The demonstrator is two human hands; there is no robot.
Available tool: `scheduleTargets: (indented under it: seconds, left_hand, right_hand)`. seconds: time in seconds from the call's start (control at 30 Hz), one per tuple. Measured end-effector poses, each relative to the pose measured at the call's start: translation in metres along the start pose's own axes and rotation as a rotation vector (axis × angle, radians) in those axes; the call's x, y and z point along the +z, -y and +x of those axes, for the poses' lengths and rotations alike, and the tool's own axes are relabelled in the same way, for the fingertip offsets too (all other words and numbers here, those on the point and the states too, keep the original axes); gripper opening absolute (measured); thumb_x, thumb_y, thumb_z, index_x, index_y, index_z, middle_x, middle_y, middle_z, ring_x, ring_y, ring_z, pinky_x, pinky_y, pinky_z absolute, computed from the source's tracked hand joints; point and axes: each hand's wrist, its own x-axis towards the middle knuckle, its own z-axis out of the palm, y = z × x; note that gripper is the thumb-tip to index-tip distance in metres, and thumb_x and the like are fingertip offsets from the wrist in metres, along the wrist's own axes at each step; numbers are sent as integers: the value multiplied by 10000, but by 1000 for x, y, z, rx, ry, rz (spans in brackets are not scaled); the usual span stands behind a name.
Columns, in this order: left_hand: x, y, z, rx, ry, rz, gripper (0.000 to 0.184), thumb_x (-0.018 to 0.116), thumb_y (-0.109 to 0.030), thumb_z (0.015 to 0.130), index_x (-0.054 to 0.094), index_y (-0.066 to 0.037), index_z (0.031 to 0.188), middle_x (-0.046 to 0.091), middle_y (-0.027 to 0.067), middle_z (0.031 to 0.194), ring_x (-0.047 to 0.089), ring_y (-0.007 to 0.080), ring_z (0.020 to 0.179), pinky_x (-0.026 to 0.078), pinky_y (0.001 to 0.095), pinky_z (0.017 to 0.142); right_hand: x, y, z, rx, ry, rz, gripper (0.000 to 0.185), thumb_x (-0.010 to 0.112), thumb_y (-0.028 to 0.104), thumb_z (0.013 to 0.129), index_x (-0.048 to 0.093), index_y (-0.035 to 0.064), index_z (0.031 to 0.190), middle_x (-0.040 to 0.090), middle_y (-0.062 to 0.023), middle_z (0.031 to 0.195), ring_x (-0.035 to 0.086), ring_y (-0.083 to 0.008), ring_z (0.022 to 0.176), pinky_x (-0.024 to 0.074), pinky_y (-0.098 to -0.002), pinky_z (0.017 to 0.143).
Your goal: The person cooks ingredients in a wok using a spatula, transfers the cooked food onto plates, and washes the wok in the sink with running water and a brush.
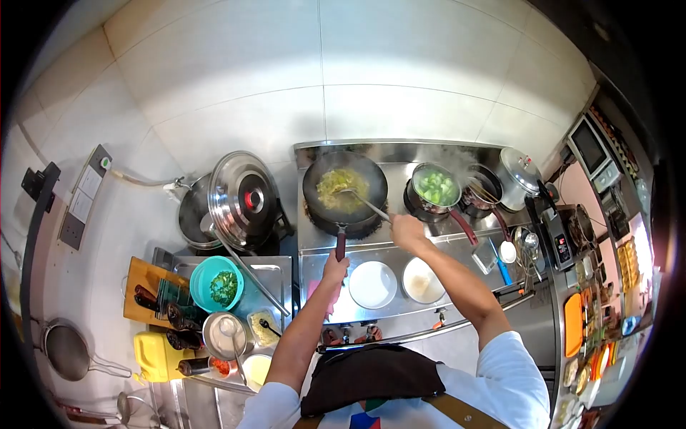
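Note:
A dark wok [314, 187] rests on the stove burner with yellow-green chopped food [339, 187] inside. My left hand [334, 269] is closed around the wok's handle [341, 242], and a pink cloth [332, 300] shows beside that hand. My right hand [407, 233] grips a metal ladle [369, 206], its head down in the food. Two white bowls [372, 284] stand on the steel ledge below the wok; the right bowl [423, 279] holds something pale. Just right of the wok, a steaming pot [416, 204] contains green vegetables [437, 187].
Another pan [482, 191] and a lidded pot [519, 179] stand farther right. At left are a large pot lid [245, 200], a turquoise bowl [202, 283] of chopped greens, several seasoning containers and a yellow jug [153, 356]. Stove knobs [370, 332] line the front edge.

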Motion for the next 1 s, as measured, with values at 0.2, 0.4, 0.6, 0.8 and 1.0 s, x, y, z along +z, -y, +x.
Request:
scheduleTargets:
  seconds: [0.2, 0.4, 0.6, 0.8, 1.0]
  left_hand:
    - [0, 36, -24, -56, -14, -255, 432, 481, -436, 998, 528, -63, 1211, 649, 100, 818, 554, 149, 495, 447, 278, 414]
    - [-7, 82, -63, -157, -62, -342, 637, 297, -552, 1027, 579, 16, 1091, 659, 133, 784, 586, 171, 484, 453, 266, 364]
    - [-18, 108, -102, -156, -22, -277, 500, 360, -462, 1040, 519, -9, 1182, 673, 136, 864, 590, 151, 537, 455, 256, 398]
    - [-17, 141, -111, -308, 109, -103, 422, 457, -338, 1023, 509, -3, 1272, 700, 129, 959, 579, 123, 575, 448, 264, 453]
    - [-22, 168, -121, -304, 189, 17, 307, 524, -162, 965, 547, -15, 1233, 614, 68, 764, 518, 128, 530, 441, 268, 451]
  right_hand:
    - [11, 4, 14, 12, -77, 11, 265, 524, 126, 884, 592, 42, 1125, 697, -235, 895, 680, -427, 855, 533, -534, 746]
    - [36, -14, 5, 3, 38, -99, 312, 512, 110, 877, 593, 48, 1172, 704, -226, 892, 699, -402, 860, 548, -512, 750]
    - [8, -17, -43, -3, 8, -183, 348, 538, 91, 827, 598, 74, 1168, 702, -219, 859, 698, -400, 807, 552, -514, 712]
    - [35, -24, -40, -4, -49, -65, 319, 529, 113, 848, 591, 63, 1156, 693, -227, 840, 687, -411, 784, 538, -524, 681]
    - [90, -39, -52, 15, -83, -18, 387, 550, 165, 853, 569, 103, 1235, 688, -217, 767, 678, -431, 727, 530, -543, 643]
